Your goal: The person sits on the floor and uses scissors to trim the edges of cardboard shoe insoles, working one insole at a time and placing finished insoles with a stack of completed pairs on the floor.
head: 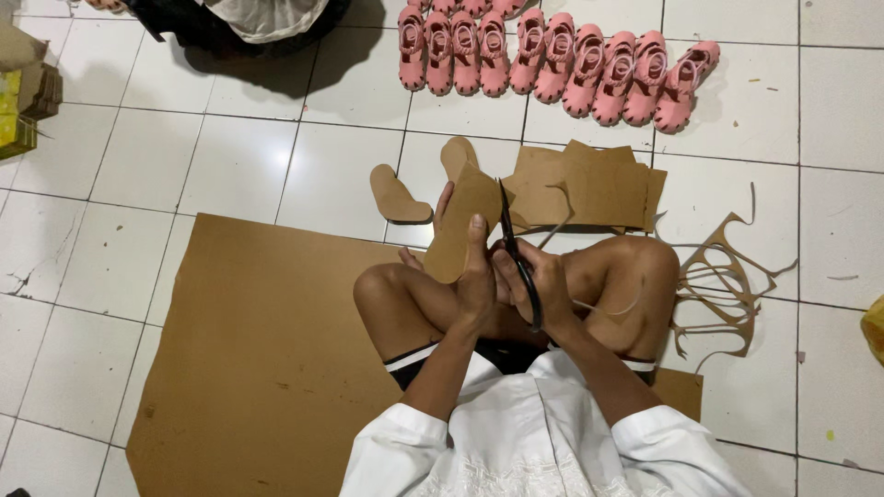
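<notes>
I sit cross-legged on a white tiled floor. My left hand [475, 276] grips a brown cardboard piece [463, 224] shaped roughly like a shoe sole, held up above my knees. My right hand [541, 287] holds black scissors [514, 241], whose blades point away from me and lie along the right edge of that piece. A thin curled strip of cardboard [556, 221] hangs off to the right of the blades.
A large cardboard sheet [267, 350] lies under my left side. Two cut sole shapes [398, 195] and stacked cardboard pieces [589, 189] lie ahead. Offcut scraps [723, 294] sit at right. Several pink sandals [552, 60] line the far floor. Boxes [23, 92] stand far left.
</notes>
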### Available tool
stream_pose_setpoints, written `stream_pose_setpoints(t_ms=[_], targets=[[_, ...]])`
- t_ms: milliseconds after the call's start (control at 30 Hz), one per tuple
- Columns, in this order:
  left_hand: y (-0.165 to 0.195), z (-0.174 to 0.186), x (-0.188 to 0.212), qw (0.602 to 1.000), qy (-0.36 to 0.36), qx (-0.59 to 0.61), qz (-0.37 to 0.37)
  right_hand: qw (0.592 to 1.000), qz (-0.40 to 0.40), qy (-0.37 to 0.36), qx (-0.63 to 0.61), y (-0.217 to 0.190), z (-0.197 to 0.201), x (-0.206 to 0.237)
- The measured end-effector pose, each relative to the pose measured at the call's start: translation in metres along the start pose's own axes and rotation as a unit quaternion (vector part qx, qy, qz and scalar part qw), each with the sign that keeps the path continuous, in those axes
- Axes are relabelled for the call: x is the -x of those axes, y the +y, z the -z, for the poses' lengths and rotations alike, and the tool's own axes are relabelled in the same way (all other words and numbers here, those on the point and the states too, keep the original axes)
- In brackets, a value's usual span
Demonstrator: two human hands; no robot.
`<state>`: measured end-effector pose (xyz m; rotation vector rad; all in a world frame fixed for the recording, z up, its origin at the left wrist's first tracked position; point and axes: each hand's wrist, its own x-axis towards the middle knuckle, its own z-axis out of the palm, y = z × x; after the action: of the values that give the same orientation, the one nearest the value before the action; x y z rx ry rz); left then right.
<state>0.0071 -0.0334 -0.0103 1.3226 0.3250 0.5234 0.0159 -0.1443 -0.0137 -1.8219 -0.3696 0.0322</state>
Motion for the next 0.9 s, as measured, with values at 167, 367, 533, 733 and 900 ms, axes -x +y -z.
stream_pose_setpoints(t_ms=[167,367,533,733,900], targets=[[0.021,-0.009,0.011,0.997,-0.021,-0.043,-0.065,1.000,0.020,-0.005,-0.020,0.004,0.000,-0.009],[0.027,0.000,0.014,0.998,-0.042,0.045,-0.010,1.000,0.031,0.003,-0.002,0.013,0.000,-0.009],[0.035,0.004,0.014,0.997,-0.041,-0.040,-0.043,0.999,0.002,-0.009,-0.043,0.007,0.003,-0.004],[0.037,0.008,0.012,0.998,-0.042,-0.042,-0.020,0.997,-0.039,-0.018,-0.065,-0.006,0.009,-0.001],[0.028,0.013,0.011,0.974,-0.079,0.206,0.054,1.000,0.005,-0.014,-0.008,-0.008,0.015,0.000]])
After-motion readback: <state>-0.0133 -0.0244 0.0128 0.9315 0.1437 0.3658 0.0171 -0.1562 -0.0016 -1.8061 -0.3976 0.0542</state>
